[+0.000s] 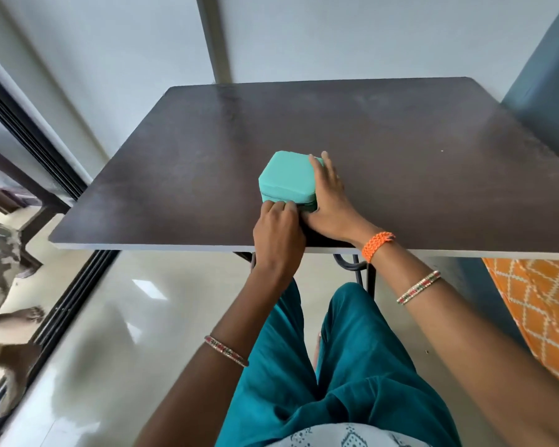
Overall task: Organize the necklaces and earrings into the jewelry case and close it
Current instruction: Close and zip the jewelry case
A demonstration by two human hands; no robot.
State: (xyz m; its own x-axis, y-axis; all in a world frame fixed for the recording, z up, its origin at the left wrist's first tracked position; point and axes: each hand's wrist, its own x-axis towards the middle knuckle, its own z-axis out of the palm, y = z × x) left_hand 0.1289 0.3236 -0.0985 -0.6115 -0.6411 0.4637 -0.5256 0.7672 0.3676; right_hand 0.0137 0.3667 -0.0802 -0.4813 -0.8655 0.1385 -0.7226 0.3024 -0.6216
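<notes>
Left hand [279, 227] curled up tight against the near edge of the jewelry case [288, 179], fingertips bunched right at the seam between lid and base, looks like pinching something small there, prob the zipper pull, but too tiny to make out for sure. Right hand [331, 201] laid along the right side of the case, fingers straight-ish and spread over the top right corner, thumb tucked down at the near right corner, so more bracing than grabbing. Both hands touching the case, wrists nearly meeting just in front of it.

Case itself: mint green, squarish with clipped corners, lid down flat on the base, sitting on the dark brown table [400, 140] a bit left of middle and close to the near edge. No necklaces or earrings visible anywhere on the tabletop.

Orange braided band [377, 246] on the right wrist, thin beaded bangle [418, 287] further up that forearm, matching bangle [226, 351] on the left forearm. Teal trousers [352, 366] below, glossy pale floor tiles [126, 317] under the table. Orange patterned cloth [536, 308] at the right, dark sliding-door track [55, 175] running along the left.
</notes>
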